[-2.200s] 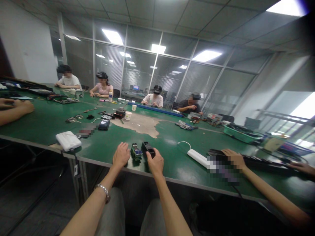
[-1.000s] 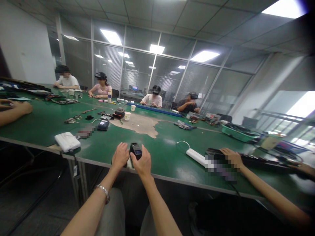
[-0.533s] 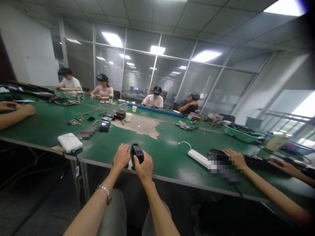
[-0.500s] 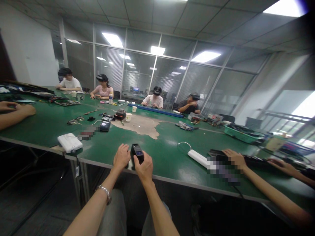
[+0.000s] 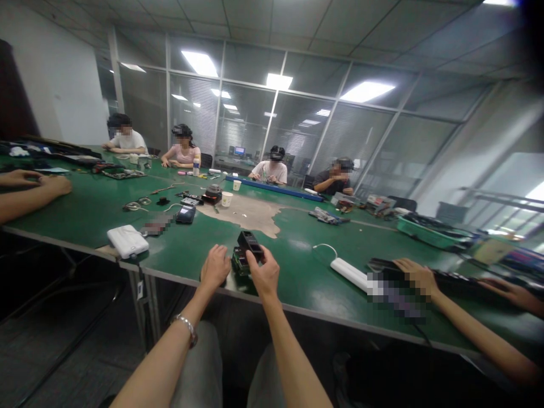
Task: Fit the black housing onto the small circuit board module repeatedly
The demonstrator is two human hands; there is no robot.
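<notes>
My right hand (image 5: 267, 273) grips a black rectangular casing (image 5: 250, 241) with openings in its face, tilted above the table. Just below and left of it is a dark part with a green circuit board (image 5: 240, 260); whether the two still touch I cannot tell. My left hand (image 5: 216, 266) is beside the circuit board, near the table's front edge, with its fingers curled down. Anything under those fingers is hidden from me.
The green table (image 5: 297, 260) carries a white box (image 5: 127, 241), a black device (image 5: 186, 213), eyeglasses (image 5: 136, 204), paper cups (image 5: 226, 199) and a white power strip (image 5: 351, 274). At right, a co-worker's hands lie on a black keyboard (image 5: 453, 279). Several people sit opposite.
My right hand has raised and tilted the black casing up and to the right, exposing the circuit-board part beside it. My left hand stays beside them. The whole view has shifted slightly.
</notes>
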